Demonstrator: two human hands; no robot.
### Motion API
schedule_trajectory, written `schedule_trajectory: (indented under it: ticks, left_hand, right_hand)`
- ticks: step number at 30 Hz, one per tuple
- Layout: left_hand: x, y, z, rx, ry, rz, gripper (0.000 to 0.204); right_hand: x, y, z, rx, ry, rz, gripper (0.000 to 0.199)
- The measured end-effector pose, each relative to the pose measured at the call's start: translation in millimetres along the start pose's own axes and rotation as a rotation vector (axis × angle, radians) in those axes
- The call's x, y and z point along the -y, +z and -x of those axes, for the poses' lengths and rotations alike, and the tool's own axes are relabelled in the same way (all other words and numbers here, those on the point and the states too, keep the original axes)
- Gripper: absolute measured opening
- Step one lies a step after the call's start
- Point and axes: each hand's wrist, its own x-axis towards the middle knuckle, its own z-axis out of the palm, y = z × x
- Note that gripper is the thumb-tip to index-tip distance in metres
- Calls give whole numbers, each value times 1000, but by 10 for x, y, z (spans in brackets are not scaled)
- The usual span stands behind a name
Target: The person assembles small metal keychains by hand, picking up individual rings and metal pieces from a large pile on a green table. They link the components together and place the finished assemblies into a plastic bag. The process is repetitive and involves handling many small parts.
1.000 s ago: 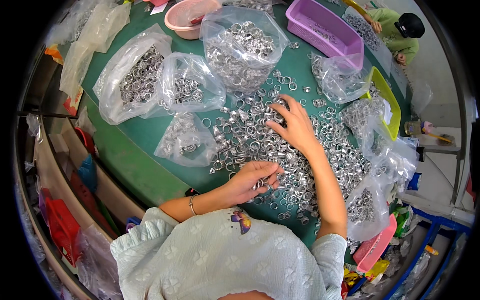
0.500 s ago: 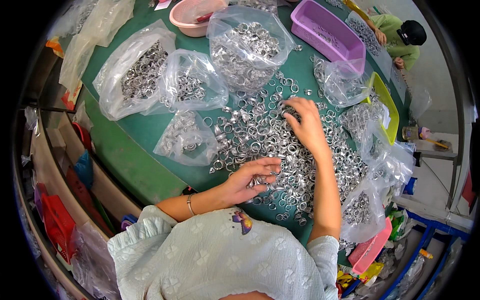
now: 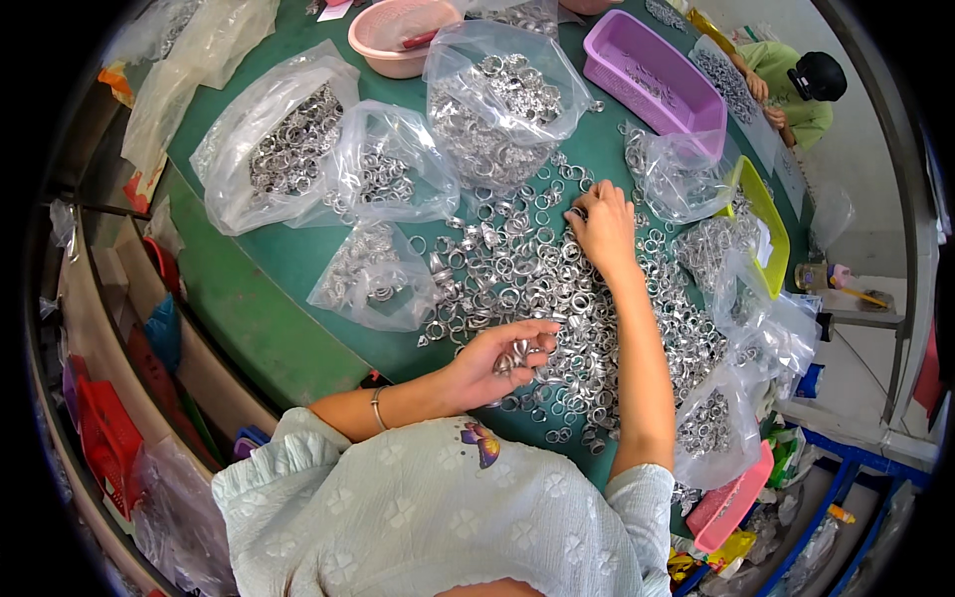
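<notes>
A wide heap of loose silver-coloured metal rings point(image 3: 572, 298) lies spread over the green table. My left hand point(image 3: 497, 363) is cupped palm up at the near left of the heap, its fingers curled round several rings point(image 3: 515, 356). Farther off, my right hand point(image 3: 605, 231) reaches into the heap with its fingers drawn together and pointing down. A ring shows at its thumb and fingertips, partly hidden by them. Beyond that hand stands a large clear plastic bag point(image 3: 463, 124) full of rings.
More ring-filled bags lie left, including an open bag point(image 3: 224, 164) and a small bag point(image 3: 368, 274). A pink basin point(image 3: 373, 30), purple basket point(image 3: 686, 111), lime tray point(image 3: 774, 239) and pink basket point(image 3: 731, 502) line the far and right sides. A co-worker point(image 3: 786, 85) sits far right.
My right hand's fingers have closed down among the rings, where they were more spread before. My left hand has tipped palm up, so the rings in it show more plainly.
</notes>
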Motion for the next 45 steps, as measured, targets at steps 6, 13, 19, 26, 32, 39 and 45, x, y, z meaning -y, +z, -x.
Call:
schedule_trajectory:
  ticks: [6,13,19,26,32,39,45]
  left_hand:
    - [-49,-155,-11,2,44,-99,33]
    - [-109,-50,-36,101,332,60,35]
    - [-83,-156,9,154,123,41,24]
    - [-44,-223,0,126,131,44,27]
    - [-82,-27,77,117,231,-97,44]
    - [-72,-64,63,151,284,-89,46]
    - [-32,-195,64,94,175,-132,34]
  right_hand:
    - [19,-174,120,-82,157,-540,9]
    - [457,-569,323,480,-99,-838,12]
    - [438,71,91,126,-93,-354,19]
    - [390,73,172,37,-111,-453,14]
    - [258,-238,362,109,100,-609,10]
    - [436,-634,602,176,156,-812,6]
    - [488,-580,686,197,43,-799,11]
